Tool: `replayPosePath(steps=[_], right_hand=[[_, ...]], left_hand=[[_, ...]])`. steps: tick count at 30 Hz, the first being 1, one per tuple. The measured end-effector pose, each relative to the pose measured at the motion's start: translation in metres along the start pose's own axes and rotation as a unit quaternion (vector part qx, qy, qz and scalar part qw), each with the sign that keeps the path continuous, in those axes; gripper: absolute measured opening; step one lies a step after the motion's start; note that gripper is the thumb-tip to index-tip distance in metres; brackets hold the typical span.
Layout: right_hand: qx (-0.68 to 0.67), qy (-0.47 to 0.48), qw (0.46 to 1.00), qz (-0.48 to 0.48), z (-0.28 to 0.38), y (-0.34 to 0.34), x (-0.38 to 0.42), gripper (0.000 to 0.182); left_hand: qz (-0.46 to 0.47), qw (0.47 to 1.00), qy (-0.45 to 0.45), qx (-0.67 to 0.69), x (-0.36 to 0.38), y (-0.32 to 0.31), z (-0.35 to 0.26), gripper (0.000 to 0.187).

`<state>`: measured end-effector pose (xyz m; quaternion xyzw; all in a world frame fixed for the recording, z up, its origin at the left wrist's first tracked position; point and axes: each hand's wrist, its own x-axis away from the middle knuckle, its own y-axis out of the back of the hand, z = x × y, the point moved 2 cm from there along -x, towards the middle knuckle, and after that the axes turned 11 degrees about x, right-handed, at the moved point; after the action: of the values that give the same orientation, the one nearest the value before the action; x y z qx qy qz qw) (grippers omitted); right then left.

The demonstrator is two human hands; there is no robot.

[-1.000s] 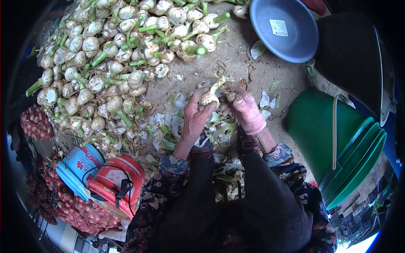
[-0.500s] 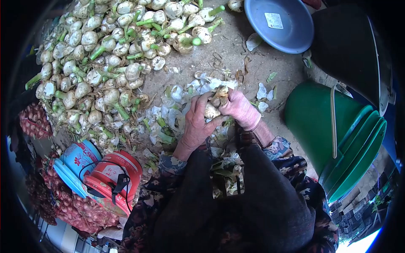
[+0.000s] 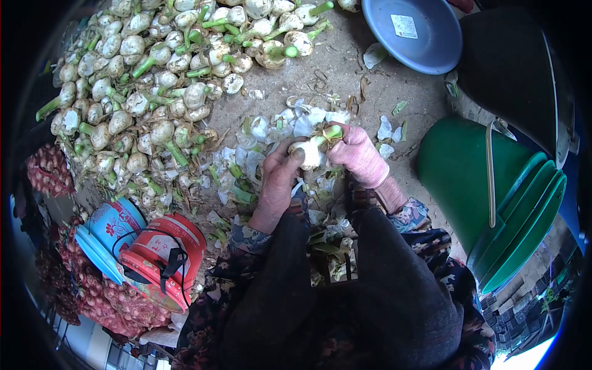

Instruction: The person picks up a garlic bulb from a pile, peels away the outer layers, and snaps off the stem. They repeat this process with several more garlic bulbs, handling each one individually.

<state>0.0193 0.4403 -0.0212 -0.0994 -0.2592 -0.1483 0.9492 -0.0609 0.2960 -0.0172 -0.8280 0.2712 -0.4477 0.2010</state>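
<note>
A white garlic bulb [image 3: 311, 155] with a short green stem is between my two hands, above a scatter of pale peeled skins [image 3: 246, 161]. My left hand [image 3: 281, 179] grips the bulb's side with thumb and fingers. My right hand [image 3: 357, 155], wrapped in a pinkish covering, is closed at the stem and the skin near it. Its fingertips are partly hidden. A large heap of garlic bulbs [image 3: 132, 111] with cut green stems lies to the upper left.
A blue basin [image 3: 419, 52] sits at the upper right, beside a dark container [image 3: 505, 74]. Green buckets [image 3: 459, 179] lie tilted on the right. Red [image 3: 166, 246] and light blue [image 3: 117, 228] buckets stand lower left, near red net sacks [image 3: 105, 302].
The bulb now shows a cleaner white surface and its green stem points to the upper right. My left hand has shifted slightly left and down, and my right hand slightly right.
</note>
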Motion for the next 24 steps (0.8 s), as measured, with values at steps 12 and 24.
replayPosePath(steps=[12,24], right_hand=[[0.103,0.081,0.991,-0.002,0.01,0.011,0.01,0.027],[0.064,-0.013,0.998,-0.026,-0.014,-0.005,0.013,0.023]], left_hand=[[-0.05,0.955,0.237,0.169,-0.001,0.016,0.004,0.038],[-0.057,0.99,0.1,0.081,-0.013,0.014,0.02,0.023]])
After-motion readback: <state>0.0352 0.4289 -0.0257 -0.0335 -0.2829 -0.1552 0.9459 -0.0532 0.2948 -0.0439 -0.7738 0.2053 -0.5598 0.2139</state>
